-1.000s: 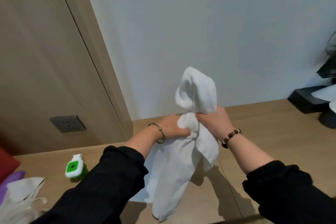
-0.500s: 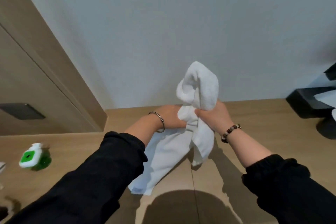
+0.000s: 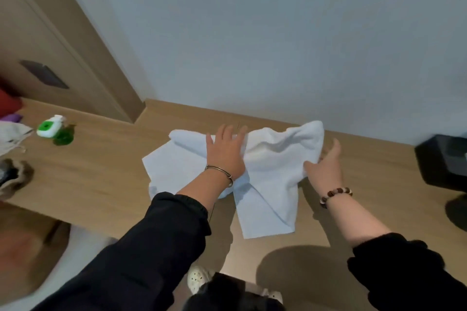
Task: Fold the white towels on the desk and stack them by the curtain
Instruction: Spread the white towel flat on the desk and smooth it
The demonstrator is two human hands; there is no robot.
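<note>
We're spreading the white towel (image 3: 267, 159): left hand (image 3: 225, 153) flat on it, right hand (image 3: 326, 166) pinching its edge; next, tug smooth.

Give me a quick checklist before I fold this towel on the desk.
1. The towel lies on the desk: ok.
2. It is spread flat: not ok, its right part is bunched and layers overlap.
3. The left hand presses flat on the towel: ok.
4. The right hand has a grip on the right edge: ok, thumb on top.
5. The bottle is apart from the towel: ok.
6. Stacking spot by the curtain: cannot tell, no curtain in view.
</note>
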